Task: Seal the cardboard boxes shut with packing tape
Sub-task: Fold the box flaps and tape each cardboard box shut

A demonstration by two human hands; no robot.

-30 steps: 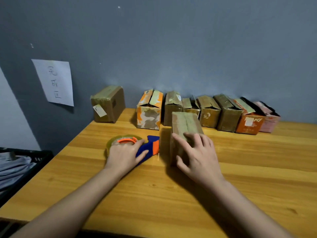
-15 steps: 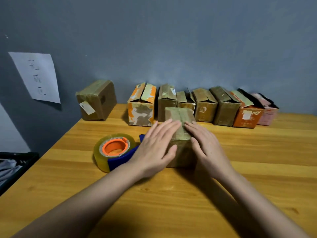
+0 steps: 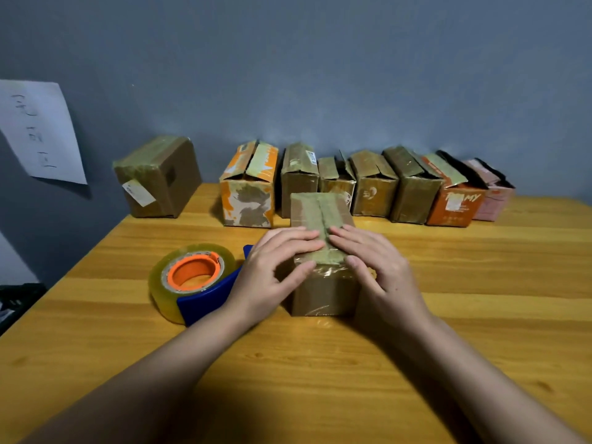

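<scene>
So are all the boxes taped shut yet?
Not yet. One box by the paper sign looks sealed. The left hand and right hand press the middle box. The row of boxes behind has loose flaps.

A wooden worktop (image 3: 480,315) with a yellow-brown grain stands against a plain grey-blue wall (image 3: 320,75). A white sheet of paper (image 3: 38,133) with handwritten characters hangs on the wall at the left. Below it, beside the worktop's left edge, sits a dark crate (image 3: 17,299), only partly in view.
</scene>
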